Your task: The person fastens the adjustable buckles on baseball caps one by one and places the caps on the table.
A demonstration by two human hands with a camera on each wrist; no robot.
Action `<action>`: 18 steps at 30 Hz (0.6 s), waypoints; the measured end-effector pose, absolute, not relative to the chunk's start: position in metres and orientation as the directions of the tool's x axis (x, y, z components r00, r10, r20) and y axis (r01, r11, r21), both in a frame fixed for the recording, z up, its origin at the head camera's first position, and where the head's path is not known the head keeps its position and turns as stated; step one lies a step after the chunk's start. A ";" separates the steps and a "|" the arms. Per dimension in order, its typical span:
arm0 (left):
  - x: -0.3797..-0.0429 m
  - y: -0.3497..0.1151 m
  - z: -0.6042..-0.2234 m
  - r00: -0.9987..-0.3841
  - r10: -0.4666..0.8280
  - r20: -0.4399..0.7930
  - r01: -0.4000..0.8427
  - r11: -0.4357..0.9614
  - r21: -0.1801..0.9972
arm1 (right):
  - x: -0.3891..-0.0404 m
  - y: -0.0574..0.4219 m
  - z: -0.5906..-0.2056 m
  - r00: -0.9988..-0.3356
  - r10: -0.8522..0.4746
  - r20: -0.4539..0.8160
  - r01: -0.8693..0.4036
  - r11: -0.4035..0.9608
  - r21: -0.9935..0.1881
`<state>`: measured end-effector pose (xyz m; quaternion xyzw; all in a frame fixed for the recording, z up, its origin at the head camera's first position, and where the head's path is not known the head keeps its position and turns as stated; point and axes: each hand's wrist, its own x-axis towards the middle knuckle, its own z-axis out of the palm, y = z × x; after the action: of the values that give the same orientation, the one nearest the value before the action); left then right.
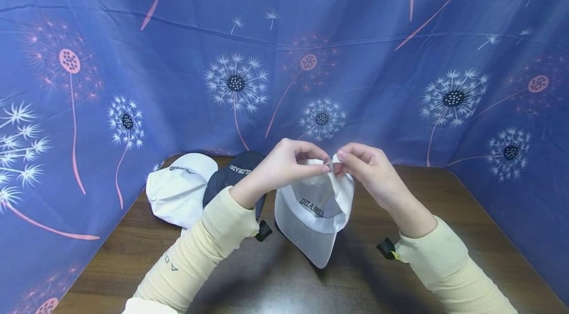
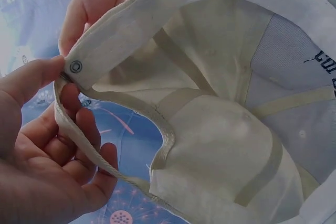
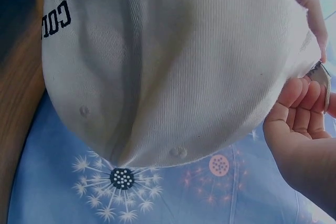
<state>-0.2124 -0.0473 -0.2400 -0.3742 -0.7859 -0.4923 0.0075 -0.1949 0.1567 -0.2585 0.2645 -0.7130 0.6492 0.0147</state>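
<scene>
Backdrop cloth (image 1: 378, 18), blue, dandelion-printed, hung behind the table. Table (image 1: 422, 190), dark wood. Held white cap (image 1: 317, 210), lettered, raised over the table with its inside toward the person, probably so the rear band lies in view; whether the brim touches the wood is unclear. Second white cap (image 1: 178, 195) and dark cap (image 1: 228, 180), side by side at left, likely placed there to leave working room. Left hand (image 1: 291, 163), pinching the back strap; right hand (image 1: 373, 176), pinching the band's other end; fingertips close together, presumably to line up both ends. Strap (image 2: 81, 141), narrow, curved. Metal snap (image 2: 75, 66), small, round, on the band end.
</scene>
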 end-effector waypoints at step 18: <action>-0.218 -0.048 -0.236 -0.604 0.502 0.619 0.797 0.357 0.487 | -0.197 0.156 -0.254 -0.856 -0.286 0.430 -0.449 0.003 -0.893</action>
<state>-0.2176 -0.0479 -0.2358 -0.4048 -0.8025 -0.3972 0.1854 -0.1969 0.1558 -0.2545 0.2608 -0.7053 0.6562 0.0620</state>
